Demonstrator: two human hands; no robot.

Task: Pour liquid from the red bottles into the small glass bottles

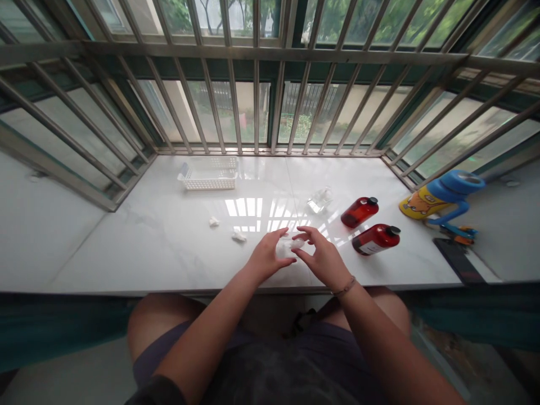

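Observation:
My right hand (323, 256) pinches a small whitish, translucent round piece (297, 243) between thumb and fingers, above the white marble surface. Close by on its left, my left hand (268, 253) curves around a clear object (283, 247), thumb and fingers on its two sides; its shape is hard to make out. Two crumpled white bits lie left of my hands, one (238, 235) nearer and one (214, 222) farther off. Beyond my right hand sits a clear glass-like container (319, 200).
A white perforated basket (208, 175) stands at the back left. To the right are two red bottles with black caps (360, 212) (377, 239), a blue and yellow flask (439, 194), a dark phone (458, 260) and a small blue-orange item (462, 233). Metal window bars rise behind.

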